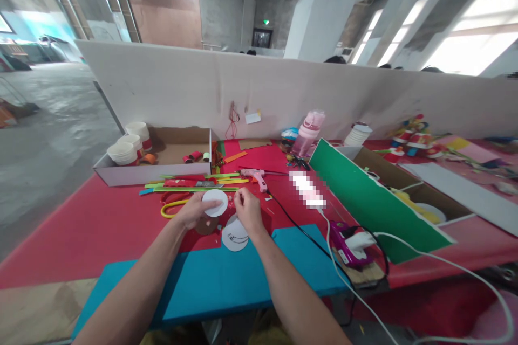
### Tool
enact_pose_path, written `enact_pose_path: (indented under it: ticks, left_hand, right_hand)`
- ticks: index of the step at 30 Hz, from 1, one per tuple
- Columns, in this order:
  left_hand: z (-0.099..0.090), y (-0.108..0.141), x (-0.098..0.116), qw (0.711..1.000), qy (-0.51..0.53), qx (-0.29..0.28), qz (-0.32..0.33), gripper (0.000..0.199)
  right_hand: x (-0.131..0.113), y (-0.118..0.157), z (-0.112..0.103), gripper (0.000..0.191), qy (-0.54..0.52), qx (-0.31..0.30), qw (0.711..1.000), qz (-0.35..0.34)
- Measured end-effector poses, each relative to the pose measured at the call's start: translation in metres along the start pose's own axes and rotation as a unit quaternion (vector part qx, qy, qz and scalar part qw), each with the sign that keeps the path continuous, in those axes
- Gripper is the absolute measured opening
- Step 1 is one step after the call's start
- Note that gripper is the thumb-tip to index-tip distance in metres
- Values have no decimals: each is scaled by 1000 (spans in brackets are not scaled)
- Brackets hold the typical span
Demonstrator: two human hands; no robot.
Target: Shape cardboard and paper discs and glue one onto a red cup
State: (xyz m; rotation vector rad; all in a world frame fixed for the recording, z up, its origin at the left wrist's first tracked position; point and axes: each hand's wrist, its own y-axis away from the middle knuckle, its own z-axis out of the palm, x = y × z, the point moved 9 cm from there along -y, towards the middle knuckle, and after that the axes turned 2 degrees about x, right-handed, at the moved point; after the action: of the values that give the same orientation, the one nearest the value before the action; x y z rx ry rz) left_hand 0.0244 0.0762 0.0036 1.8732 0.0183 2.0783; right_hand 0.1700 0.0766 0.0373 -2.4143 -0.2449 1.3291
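Note:
A white paper disc (216, 202) is gripped between the thumb and fingers of my left hand (193, 212). Close by on the right, my right hand (247, 209) has its fingertips pinched together; whatever is between them is too small to make out. Below it lies another white disc with dark printed marks (235, 237). A brown round piece (206, 225) sits on the table under my left hand. Just beyond my right hand rests a pink glue gun (257, 177). Yellow- and red-handled scissors (172, 208) lie left of my left hand, partly hidden.
An open box (151, 173) with paper cups (122, 153) stands back left. Colored strips (194, 188) lie before it. A green-sided box (364, 199) stands right, near a purple power strip (350, 248) with cables. A pink bottle (308, 133) stands by the white partition (275, 86).

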Motion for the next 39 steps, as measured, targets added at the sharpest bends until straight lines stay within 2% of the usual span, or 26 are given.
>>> enact_pose_path:
  ticks: [4,10,12,16,21,24,28,34,37,39]
  left_hand:
    - [-3,-3,-1,1000,0,6,11,47]
    - [-7,-5,-1,999,-23,13,21,50]
    - [-6,-5,0,999,-34,11,19,50]
    - [-2,-4,3,995,-91,-3,44,47]
    - [1,-5,3,983,-167,-20,74,40]
    - [-3,-9,5,988,-124,6,93,41]
    - [-7,-11,10,992,-21,29,118,48]
    - [1,-3,18,994,14,-18,106,54]
    - [8,1,18,995,30,-33,86,50]
    - [12,1,16,996,36,-39,73,47]
  right_hand:
    - [4,-3,4,26,-118,-32,992,5]
    - [18,-5,11,16,-153,-37,986,50]
    - [19,-5,13,21,-173,-47,982,55]
    - [8,-3,10,30,-206,-54,977,30]
    - [-7,-1,10,23,-182,-69,981,-11]
    - [1,-1,15,23,-230,-70,970,28]
    - [7,0,27,24,-270,-108,955,60]
    - [3,7,38,30,-310,-188,928,81]
    - [1,7,35,36,-340,-179,919,85]
    - [0,5,30,37,-336,-146,927,82]
